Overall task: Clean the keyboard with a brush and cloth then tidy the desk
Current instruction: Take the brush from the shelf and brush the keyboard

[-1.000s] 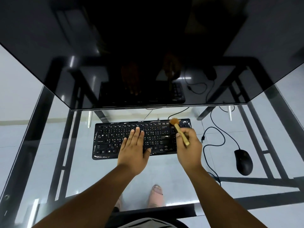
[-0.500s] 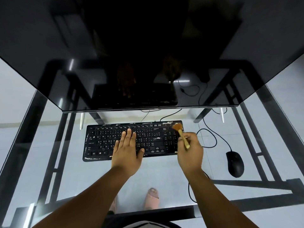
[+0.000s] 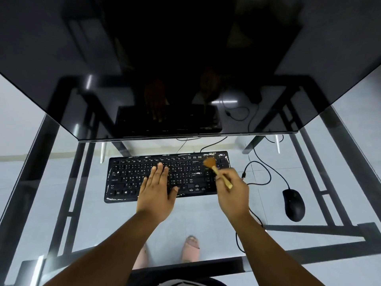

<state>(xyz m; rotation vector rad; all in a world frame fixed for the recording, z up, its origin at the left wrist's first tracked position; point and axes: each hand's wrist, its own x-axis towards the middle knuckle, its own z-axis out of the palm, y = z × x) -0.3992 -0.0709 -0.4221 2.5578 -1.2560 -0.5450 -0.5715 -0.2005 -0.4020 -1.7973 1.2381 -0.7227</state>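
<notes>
A black keyboard (image 3: pixel 127 178) lies on the glass desk (image 3: pixel 206 219) below the monitor. My left hand (image 3: pixel 156 190) rests flat on the middle keys, fingers straight and together. My right hand (image 3: pixel 233 193) grips a small wooden-handled brush (image 3: pixel 216 171) at the keyboard's right end. Its tan bristles touch the top right keys near the number pad. No cloth is in view.
A large dark monitor (image 3: pixel 185 69) fills the upper view and overhangs the desk. A black mouse (image 3: pixel 293 204) lies to the right, its cable (image 3: pixel 266 172) looping beside the keyboard. Black frame bars and my feet show through the glass.
The brush has shifted slightly toward the top right keys, bristles fanned out. My left hand stays flat on the keyboard. The view has shifted a little.
</notes>
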